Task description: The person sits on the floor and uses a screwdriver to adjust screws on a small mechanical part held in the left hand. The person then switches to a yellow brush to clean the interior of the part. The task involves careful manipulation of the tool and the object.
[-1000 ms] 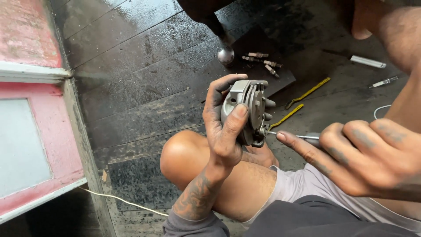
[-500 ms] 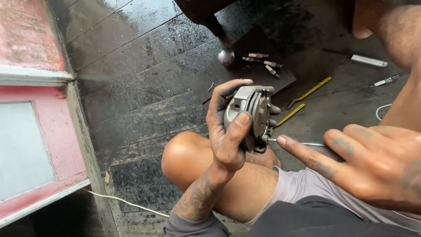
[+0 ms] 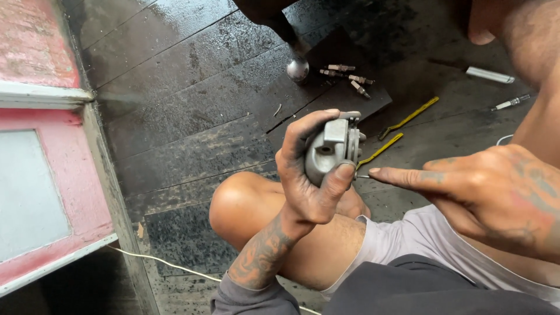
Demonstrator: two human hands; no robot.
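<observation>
Item: grey metal part (image 3: 333, 153), cast and blocky, with a round bore on its near face. Location: held above the person's bent knee (image 3: 245, 204), over a dark wet plank floor (image 3: 175, 105). It is clear of the floor.

Left hand (image 3: 309, 175): grimy, forearm tattooed. Grip closed around the grey metal part, thumb across its lower front edge, fingers curled over the top and far side.

Right hand (image 3: 484, 192): tattooed on the back. Index finger stretched out toward the part's right side, its tip at a thin metal tool tip (image 3: 363, 176) that touches the part. The tool's handle is hidden by the hand, so how tightly this grip closes on it I cannot tell.

Floor, beyond the part:
- two yellow-handled tools (image 3: 402, 125), lying near each other, slanted;
- three small spark-plug-like pieces (image 3: 349, 76), close together on a dark mat (image 3: 326, 105);
- a round shiny metal ball end (image 3: 298, 70), at the foot of a dark leg;
- a white cylindrical piece (image 3: 490, 74) and a slim pen-like tool (image 3: 510, 102), far right.

Left edge: red and white painted frame (image 3: 41, 146). A white cord (image 3: 163, 262) runs along the floor beneath the knee.
</observation>
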